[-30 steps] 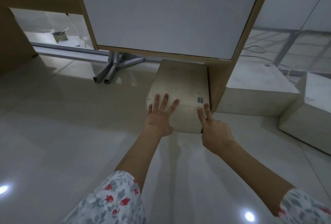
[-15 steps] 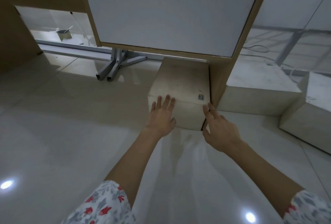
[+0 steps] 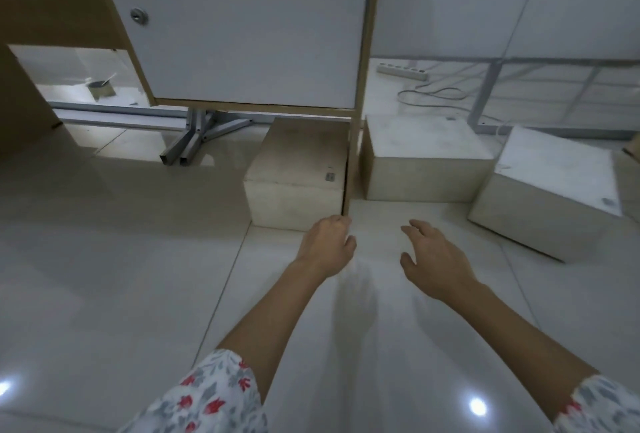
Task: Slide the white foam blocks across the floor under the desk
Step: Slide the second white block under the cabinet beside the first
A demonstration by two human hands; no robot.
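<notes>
Hands first: my left hand (image 3: 327, 245) hangs with its fingers loosely curled, knuckles just near of the leftmost foam block (image 3: 298, 173), and I cannot tell whether they touch its near face. My right hand (image 3: 434, 254) is spread wide, palm down, over the bare floor (image 3: 104, 276), holding nothing.

That left foam block sits on the floor tucked under the cabinet (image 3: 249, 24), its right side against the wooden side panel (image 3: 356, 141). A second foam block (image 3: 426, 159) stands just right of the panel, and a third foam block (image 3: 550, 190), turned at an angle, lies further right.

Far left, a small cup (image 3: 101, 88) holds something thin, too small to tell. A power strip (image 3: 403, 71) lies far right.
</notes>
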